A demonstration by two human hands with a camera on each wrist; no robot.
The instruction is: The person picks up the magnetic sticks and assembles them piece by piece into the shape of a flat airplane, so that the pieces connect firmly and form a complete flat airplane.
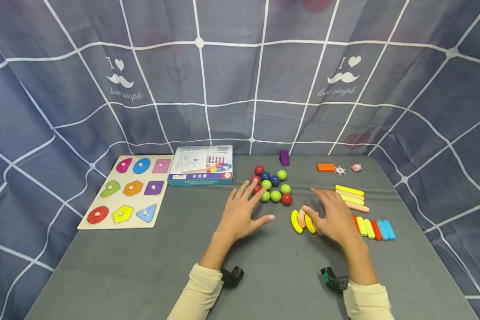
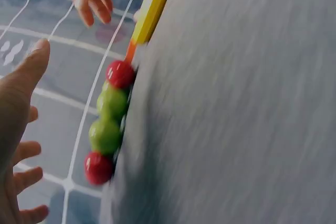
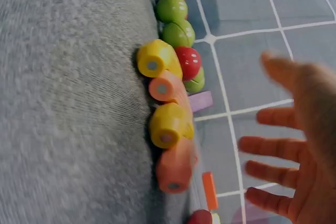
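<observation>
My left hand [image 1: 238,215] has its fingers spread, just left of a cluster of round beads. Red beads [image 1: 286,199], green beads [image 1: 275,196] and dark blue beads [image 1: 275,180] make up the cluster; the fingers overlap its left edge in the head view. Over a row of curved pieces, my right hand [image 1: 338,218] reaches with fingers extended and nothing in its grasp. A yellow curved piece [image 1: 296,222] and a salmon curved piece [image 1: 302,218] show left of that hand. The right wrist view shows yellow and salmon pieces [image 3: 176,169] standing apart from the fingers [image 3: 273,148].
A shape puzzle board [image 1: 138,222] lies at the left, beside a flat toy box [image 1: 200,181]. Further right are a purple block [image 1: 284,158], an orange block [image 1: 326,167], a poker chip [image 1: 340,170], a pink pig figure [image 1: 356,167], straight sticks [image 1: 350,191] and short coloured bars [image 1: 385,230].
</observation>
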